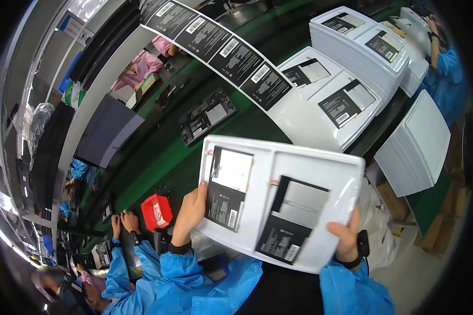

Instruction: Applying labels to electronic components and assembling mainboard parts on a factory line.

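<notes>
A shallow white plastic tray (318, 165) with two compartments is held up in front of me, slightly tilted. In its left compartment lies a flat battery pack (230, 194), part silver and part black with a label. A similar battery pack (289, 226) sits at a slant in the right compartment. My left hand (191, 212) grips the tray's left edge, most of its fingers hidden underneath. At the lower right edge my right hand (347, 237) holds it too, thumb over the rim.
Tall stacks of battery-filled white trays (386, 86) stand at the far right, near a stack of white trays (418, 144). A strip of black labels (215, 46) arches overhead. Left are a green belt with an opened device (207, 116), a red bin (156, 212) and a co-worker's hands (124, 222).
</notes>
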Demonstrator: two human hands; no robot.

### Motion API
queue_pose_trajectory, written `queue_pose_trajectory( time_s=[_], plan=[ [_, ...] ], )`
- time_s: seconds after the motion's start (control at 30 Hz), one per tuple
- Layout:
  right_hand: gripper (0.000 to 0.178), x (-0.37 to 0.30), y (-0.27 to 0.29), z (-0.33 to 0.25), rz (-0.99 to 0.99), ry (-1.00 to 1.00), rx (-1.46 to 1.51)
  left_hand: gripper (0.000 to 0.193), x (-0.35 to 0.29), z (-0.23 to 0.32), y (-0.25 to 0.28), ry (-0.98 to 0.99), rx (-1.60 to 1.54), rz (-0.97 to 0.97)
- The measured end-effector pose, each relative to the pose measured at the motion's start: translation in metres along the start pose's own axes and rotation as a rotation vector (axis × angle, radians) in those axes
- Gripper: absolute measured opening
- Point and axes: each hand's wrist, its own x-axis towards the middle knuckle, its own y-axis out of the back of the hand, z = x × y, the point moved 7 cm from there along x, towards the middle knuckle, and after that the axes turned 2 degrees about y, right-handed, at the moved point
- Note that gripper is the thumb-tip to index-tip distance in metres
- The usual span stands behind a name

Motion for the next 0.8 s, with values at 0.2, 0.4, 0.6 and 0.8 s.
queue_pose_trajectory(
  time_s=[0.2, 0.4, 0.6, 0.8],
  plan=[
    [0.084, -0.029, 0.122, -0.105, 0.373, 0.430, 0.051, 0.062, 0.021, 0.218, -0.003, -0.598, -0.041, -0.352],
    [0.071, -0.003, 0.093, -0.178, 0.431, 0.535, 0.207, 0.071, 0.103, 0.374, -0.068, -0.656, -0.295, -0.863],
    [0.056, 0.075, 0.073, -0.171, 0.382, 0.573, 0.249, 0.074, 0.195, 0.375, -0.116, -0.694, -0.305, -0.796],
    [0.046, 0.177, 0.046, -0.132, 0.300, 0.526, 0.215, 0.082, 0.286, 0.305, -0.099, -0.549, 0.011, -0.356]
  ],
)
